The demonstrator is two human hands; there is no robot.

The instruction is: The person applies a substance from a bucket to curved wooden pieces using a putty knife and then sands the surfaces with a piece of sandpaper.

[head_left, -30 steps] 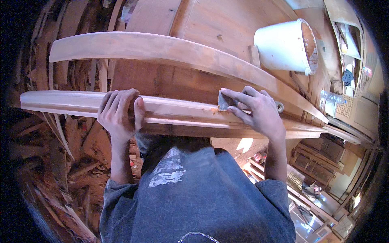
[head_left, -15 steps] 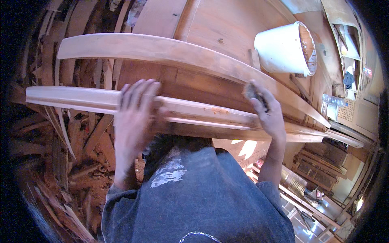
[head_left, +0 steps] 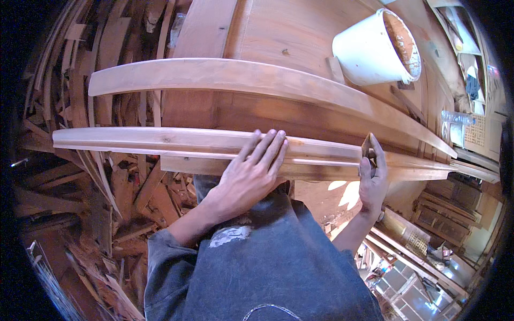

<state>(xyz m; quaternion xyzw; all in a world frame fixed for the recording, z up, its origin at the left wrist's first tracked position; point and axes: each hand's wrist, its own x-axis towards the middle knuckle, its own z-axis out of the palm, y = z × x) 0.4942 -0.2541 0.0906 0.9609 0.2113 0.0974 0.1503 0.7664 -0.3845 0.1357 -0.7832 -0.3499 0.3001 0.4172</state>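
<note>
A long pale wooden moulding (head_left: 118,137) with a grooved profile runs from left to right in front of me. My left hand (head_left: 254,165) lies on its middle, fingers stretched out and close together. Farther right, my right hand (head_left: 373,176) pinches a small folded brown piece (head_left: 366,147), which looks like sandpaper, at the moulding's edge. The fingers hide part of that piece. Beyond the moulding lies a second wooden strip (head_left: 214,75), wider and smooth-faced.
A white bucket (head_left: 358,51), stained brown inside, stands on the wooden worktop (head_left: 289,35) at the far right. Scrap wood (head_left: 69,184) is piled on the left. A clear plastic bottle (head_left: 458,117) lies at the right, near more boards.
My left hand has moved right along the moulding and now rests flat on it. My right hand has shifted right and slightly down, still pinching the brown piece.
</note>
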